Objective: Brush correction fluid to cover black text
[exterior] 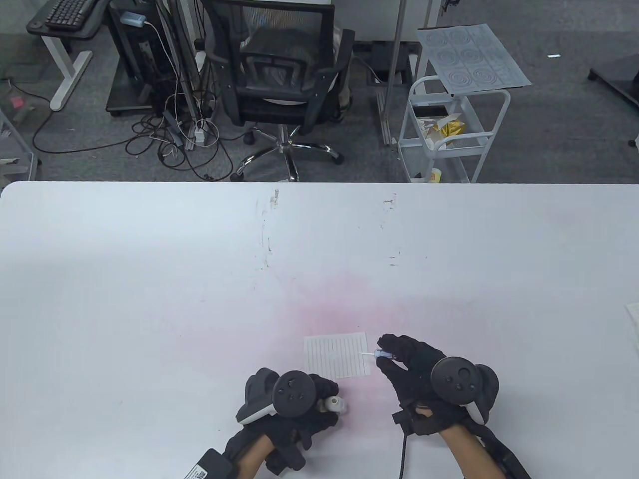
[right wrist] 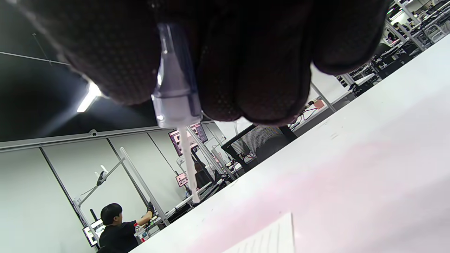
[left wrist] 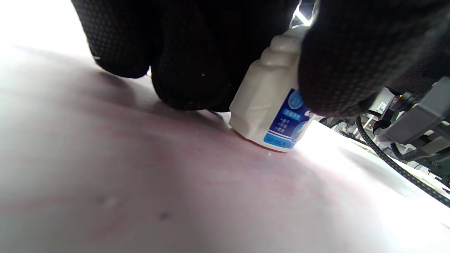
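Low in the frame's centre, the left hand (exterior: pixel 292 399) grips the correction fluid bottle (left wrist: pixel 269 105) upright on the worktop (exterior: pixel 150 279). The right hand (exterior: pixel 424 374) pinches the brush applicator (exterior: pixel 380 355), tip over the lined paper's (exterior: pixel 338 355) right edge.

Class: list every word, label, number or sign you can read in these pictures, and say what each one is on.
None can be read for sure.
Bottle: blue label with white print, too blurred to read.
Paper: ruled lines only; no text can be made out.
Sheet on the cart: ring patterns and small print, too small.
Tag at the left wrist: print too small.
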Motion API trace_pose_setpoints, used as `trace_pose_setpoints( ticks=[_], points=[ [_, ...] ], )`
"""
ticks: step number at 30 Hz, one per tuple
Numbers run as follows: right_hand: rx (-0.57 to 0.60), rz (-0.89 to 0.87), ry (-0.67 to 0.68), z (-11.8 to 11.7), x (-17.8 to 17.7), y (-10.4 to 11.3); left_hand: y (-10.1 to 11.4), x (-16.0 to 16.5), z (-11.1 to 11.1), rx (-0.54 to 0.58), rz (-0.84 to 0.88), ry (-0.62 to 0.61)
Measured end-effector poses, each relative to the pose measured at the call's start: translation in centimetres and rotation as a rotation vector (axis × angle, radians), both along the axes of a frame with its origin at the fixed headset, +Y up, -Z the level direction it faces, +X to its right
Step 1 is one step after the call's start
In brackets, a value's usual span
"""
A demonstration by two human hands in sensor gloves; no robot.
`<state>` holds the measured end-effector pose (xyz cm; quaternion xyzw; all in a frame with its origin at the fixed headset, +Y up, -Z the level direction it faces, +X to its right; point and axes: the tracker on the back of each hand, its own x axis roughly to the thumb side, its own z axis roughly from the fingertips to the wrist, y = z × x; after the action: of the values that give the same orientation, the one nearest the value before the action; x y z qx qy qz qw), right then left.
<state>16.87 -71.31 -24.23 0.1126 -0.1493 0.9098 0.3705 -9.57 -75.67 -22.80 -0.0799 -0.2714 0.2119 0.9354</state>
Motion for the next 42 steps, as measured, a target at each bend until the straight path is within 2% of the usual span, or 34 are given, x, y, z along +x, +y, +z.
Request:
trace_pose_setpoints(
  ticks=[3, 5, 10, 17, 25, 42],
  points=[
    [0.031, -0.004, 0.021, 0.2, -0.5, 1.3, 0.9, -0.1, -0.2, 0.095, 0.023, 0.039],
    [0.066, -0.002, 0.037, 0.3, -0.9, 2.4, 1.4, -0.2, -0.3, 0.112, 0.023, 0.065],
    [0.174, 0.059, 0.076, 1.1, -2.3, 5.3, 1.8, -0.3, -0.5, 0.109, 0.045, 0.096],
    [0.255, 0.202, 0.153, 2.3, -4.5, 7.4, 1.7, 0.1, -0.7, 0.094, 0.029, 0.087],
    [0.265, 0.384, 0.199, 3.1, -6.7, 7.5, 1.7, 0.2, -0.6, 0.085, 0.021, 0.076],
    [0.194, 0.583, 0.242, 2.9, -9.3, 4.6, 1.7, 0.6, -0.5, 0.086, 0.034, 0.053]
  ],
)
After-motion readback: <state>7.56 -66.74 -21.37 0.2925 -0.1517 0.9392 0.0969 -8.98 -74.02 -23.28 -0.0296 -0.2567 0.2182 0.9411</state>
